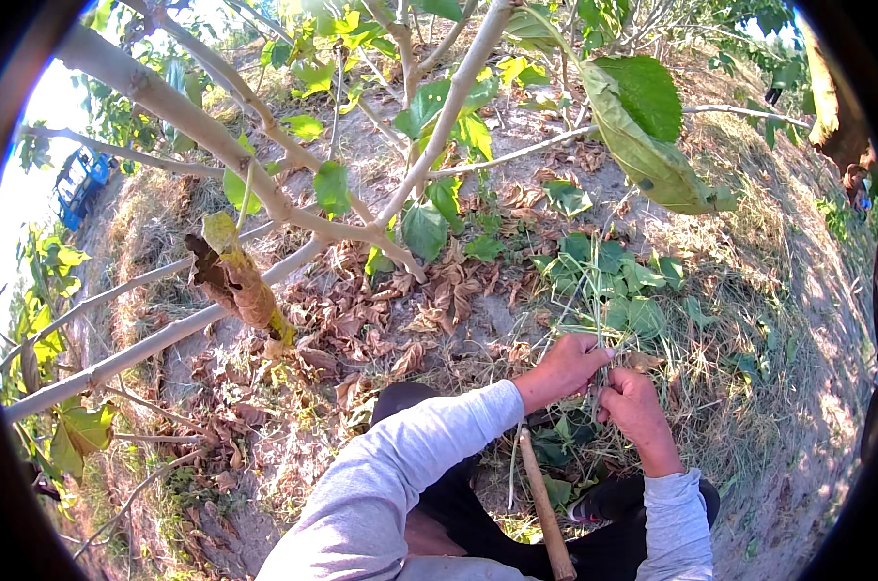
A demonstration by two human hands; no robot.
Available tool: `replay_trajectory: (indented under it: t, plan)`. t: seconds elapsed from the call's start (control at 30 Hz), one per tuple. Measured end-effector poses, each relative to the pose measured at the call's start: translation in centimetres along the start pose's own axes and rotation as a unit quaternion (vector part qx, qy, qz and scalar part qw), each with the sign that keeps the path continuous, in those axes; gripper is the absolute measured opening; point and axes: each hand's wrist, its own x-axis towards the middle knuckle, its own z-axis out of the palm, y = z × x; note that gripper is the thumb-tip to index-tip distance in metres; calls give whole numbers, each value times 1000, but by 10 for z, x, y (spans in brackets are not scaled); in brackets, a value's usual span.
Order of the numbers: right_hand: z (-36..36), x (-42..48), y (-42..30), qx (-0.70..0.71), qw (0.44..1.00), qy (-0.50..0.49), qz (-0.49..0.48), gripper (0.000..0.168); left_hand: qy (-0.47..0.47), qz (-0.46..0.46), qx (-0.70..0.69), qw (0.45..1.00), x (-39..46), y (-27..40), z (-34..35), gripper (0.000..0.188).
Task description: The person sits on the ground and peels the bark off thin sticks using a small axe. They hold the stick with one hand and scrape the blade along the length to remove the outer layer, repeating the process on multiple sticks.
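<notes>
My left hand (566, 369) pinches a thin bunch of pale green grass stems (596, 298), thumb laid across them. Close beside it, my right hand (633, 407) has its fingers curled around the lower part of the same strands; the exact grip is partly hidden. Just beyond both hands lies a heap of cut green leaves (627, 287) mixed with loose grass. A wooden tool handle (544, 501) rests between my legs, its far end hidden below my left wrist. More green leaves (555, 443) lie under my hands.
Bare forked branches (286, 210) of a small tree spread across the left and top. A large green leaf (642, 138) hangs at upper right, a curled dry leaf (242, 287) at left. Brown fallen leaves (351, 312) cover the soil. A blue vehicle (83, 185) stands far left.
</notes>
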Motion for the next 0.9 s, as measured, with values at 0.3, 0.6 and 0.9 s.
replay_trajectory:
  t: [0.3, 0.6, 0.9]
  plan:
    - [4, 3, 5, 32, 999, 16, 15, 7, -2, 10, -12, 1000, -4, 4, -2, 35]
    - [7, 3, 10, 179, 982, 20, 50, 8, 28, 74, 141, 987, 1, 1, 0, 36]
    - [3, 2, 4, 244, 968, 50, 41, 14, 36, 182, 259, 948, -8, 9, 1, 41]
